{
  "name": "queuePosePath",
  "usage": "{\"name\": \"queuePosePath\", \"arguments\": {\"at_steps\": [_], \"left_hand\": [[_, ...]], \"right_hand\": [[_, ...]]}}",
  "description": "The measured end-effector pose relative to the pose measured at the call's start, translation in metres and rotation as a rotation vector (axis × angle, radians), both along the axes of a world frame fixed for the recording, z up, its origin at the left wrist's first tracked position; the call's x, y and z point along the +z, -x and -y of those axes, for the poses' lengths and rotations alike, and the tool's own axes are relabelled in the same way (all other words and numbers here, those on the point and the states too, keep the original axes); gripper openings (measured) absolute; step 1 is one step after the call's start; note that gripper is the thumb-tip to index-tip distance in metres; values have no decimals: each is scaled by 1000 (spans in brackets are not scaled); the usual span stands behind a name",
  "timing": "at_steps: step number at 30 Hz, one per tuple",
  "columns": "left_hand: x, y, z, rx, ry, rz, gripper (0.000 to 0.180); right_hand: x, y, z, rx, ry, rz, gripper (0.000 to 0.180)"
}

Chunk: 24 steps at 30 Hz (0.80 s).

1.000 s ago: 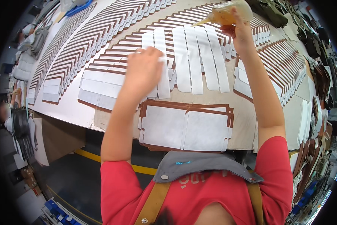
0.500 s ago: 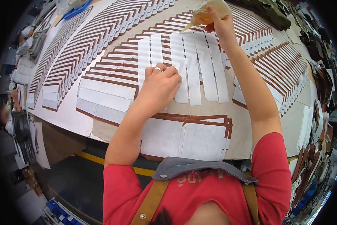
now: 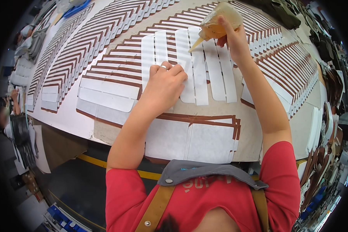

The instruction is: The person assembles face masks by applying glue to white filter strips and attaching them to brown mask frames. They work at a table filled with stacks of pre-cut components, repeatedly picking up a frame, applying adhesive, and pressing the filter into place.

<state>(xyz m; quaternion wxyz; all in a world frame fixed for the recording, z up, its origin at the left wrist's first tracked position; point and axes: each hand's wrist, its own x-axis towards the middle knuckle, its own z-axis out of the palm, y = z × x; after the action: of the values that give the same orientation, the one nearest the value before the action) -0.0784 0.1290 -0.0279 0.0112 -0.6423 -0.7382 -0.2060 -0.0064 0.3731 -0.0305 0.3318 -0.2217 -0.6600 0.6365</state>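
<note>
My right hand [image 3: 235, 41] grips a clear squeeze bottle [image 3: 217, 21] of amber liquid, tilted so that its pale pointed nozzle aims down and left, by the seam of a white panel [image 3: 185, 87] with rounded corners. Whether the tip touches the panel I cannot tell. With curled fingers, a ring on one, my left hand [image 3: 168, 81] presses on that panel's left part; its fingertips are partly hidden. Two more slit white panels lie beside it, one on the left [image 3: 147, 48] and one on the right [image 3: 224, 83]. Beneath them fans a row of overlapping brown-edged white pieces [image 3: 118, 65].
More fanned rows lie at the left [image 3: 75, 58] and right [image 3: 288, 73]. A stack of brown-backed white panels [image 3: 210, 141] sits at the table's near edge. Dark green material [image 3: 276, 13] rests at the far right. Another person's arm [image 3: 15, 101] shows at the far left.
My right hand has brought the bottle slightly nearer and to the right, its nozzle moving from the panel's top edge down along the seam. My left hand stays nearly still.
</note>
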Motion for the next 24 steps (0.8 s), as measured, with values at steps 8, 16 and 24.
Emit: {"name": "queuePosePath", "arguments": {"at_steps": [8,16,24], "left_hand": [[0,0,0,9,-2,9,14],[-1,-2,0,11,-20,-1,12],[1,-2,1,22,21,13,12]], "right_hand": [[7,-39,38,124,72,27,57],[-2,-73,71,120,169,130,58],[14,-24,10,-64,90,-171,46]]}}
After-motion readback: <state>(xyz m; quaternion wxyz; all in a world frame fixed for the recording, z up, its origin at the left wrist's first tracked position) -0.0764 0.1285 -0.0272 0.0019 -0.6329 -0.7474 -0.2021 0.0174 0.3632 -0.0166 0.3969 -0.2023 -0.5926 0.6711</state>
